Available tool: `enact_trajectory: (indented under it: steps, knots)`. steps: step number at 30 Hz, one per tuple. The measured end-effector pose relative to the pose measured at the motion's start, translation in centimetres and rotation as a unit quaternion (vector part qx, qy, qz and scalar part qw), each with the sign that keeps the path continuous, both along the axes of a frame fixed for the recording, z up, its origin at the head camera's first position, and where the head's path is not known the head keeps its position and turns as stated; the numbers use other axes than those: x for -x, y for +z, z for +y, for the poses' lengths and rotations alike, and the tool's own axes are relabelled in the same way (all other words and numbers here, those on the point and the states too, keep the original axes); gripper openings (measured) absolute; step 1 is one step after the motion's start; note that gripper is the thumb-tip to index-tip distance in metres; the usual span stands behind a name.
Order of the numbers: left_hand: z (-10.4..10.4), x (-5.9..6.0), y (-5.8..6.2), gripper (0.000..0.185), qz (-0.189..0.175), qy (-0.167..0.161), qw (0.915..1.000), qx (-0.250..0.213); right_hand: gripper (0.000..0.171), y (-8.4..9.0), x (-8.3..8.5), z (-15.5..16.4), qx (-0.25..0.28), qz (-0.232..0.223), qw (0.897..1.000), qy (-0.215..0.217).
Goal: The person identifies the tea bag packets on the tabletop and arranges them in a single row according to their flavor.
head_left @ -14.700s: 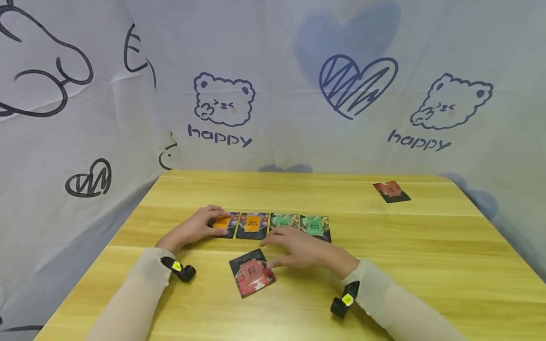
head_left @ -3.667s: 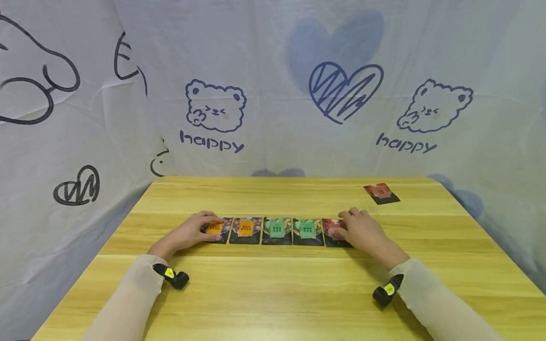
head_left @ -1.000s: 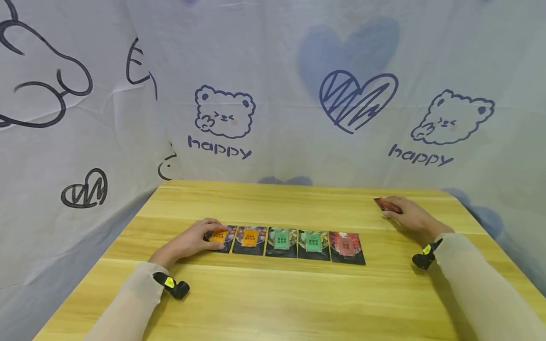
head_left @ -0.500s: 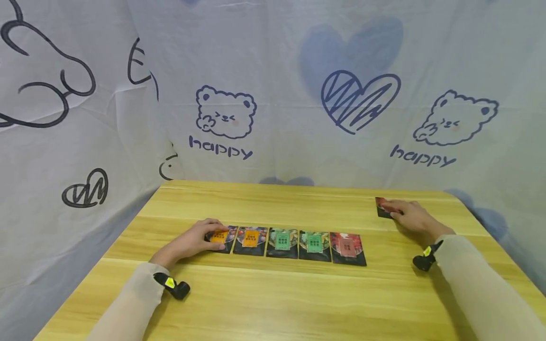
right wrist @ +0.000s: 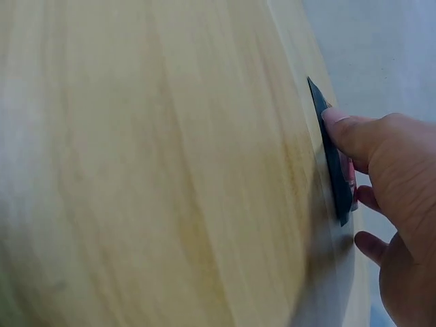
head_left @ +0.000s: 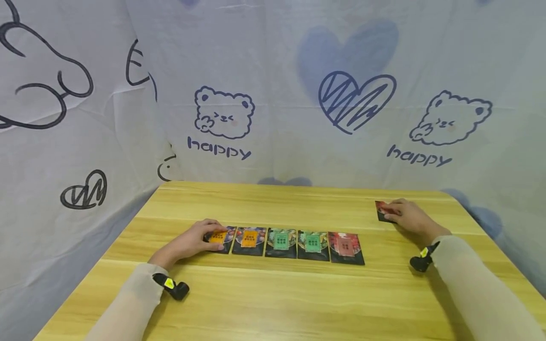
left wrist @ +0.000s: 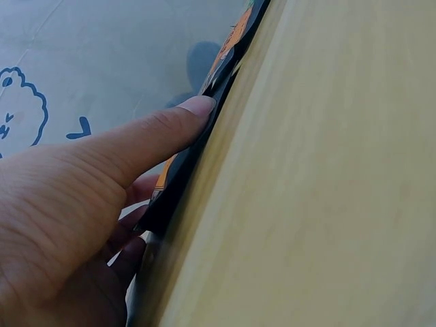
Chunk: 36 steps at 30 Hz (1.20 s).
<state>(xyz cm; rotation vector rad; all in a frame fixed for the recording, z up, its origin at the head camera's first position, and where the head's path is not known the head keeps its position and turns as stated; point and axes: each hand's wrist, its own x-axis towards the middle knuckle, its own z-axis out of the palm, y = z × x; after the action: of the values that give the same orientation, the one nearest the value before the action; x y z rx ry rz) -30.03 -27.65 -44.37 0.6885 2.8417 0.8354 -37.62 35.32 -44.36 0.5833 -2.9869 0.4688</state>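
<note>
Five dark cards lie in a row on the wooden table [head_left: 273, 293]: two with orange labels [head_left: 249, 239], two with green labels [head_left: 313, 243], and one red [head_left: 345, 246]. My left hand [head_left: 198, 238] rests on the leftmost orange card [head_left: 220, 236]. In the left wrist view its thumb [left wrist: 177, 119] lies against that card's edge [left wrist: 204, 153]. Far right, my right hand [head_left: 405, 217] holds a separate red card [head_left: 382, 209]. The right wrist view shows the thumb [right wrist: 347, 129] at the card's edge [right wrist: 332, 157] and the fingers curled over its top.
A white cloth printed with bears, hearts and "happy" [head_left: 219, 152] hangs behind and to the left of the table. A small black camera with a yellow sticker sits on each wrist [head_left: 172, 286] [head_left: 420, 262]. The table's right edge is close to my right arm.
My right hand left the red card at the row's end, reached to the far-right red card and has drawn it slightly toward me. The left hand has stayed on the orange card.
</note>
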Motion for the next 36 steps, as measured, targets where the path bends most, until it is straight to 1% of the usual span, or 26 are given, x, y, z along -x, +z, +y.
enact_trajectory:
  steps: [4,13,19,25,30,36]
  knots:
    - [0.0,-0.2,0.0,0.055,-0.002,-0.001,1.0000,-0.002,0.050,0.0,-0.4,-0.2,0.011,-0.015,1.000,0.000]
    - [0.0,-0.1,0.1,0.056,0.002,-0.006,1.0000,-0.007,0.047,0.2,-1.3,-0.3,0.032,-0.002,0.999,0.014]
    - [0.1,0.1,0.1,0.058,-0.002,-0.004,1.0000,-0.007,0.048,0.2,-1.9,-0.2,0.030,-0.006,0.999,0.017]
    - [0.0,0.2,0.2,0.057,-0.003,-0.007,1.0000,-0.005,0.050,0.1,-2.4,-0.3,0.040,-0.018,0.999,0.018]
    - [0.1,0.1,0.3,0.057,-0.007,-0.005,0.9999,-0.006,0.047,0.1,-2.9,-0.6,0.052,-0.025,0.998,0.030]
    - [-0.1,0.0,0.2,0.057,-0.007,-0.007,0.9999,-0.003,0.046,-0.2,-3.3,-1.0,0.054,-0.023,0.998,0.039]
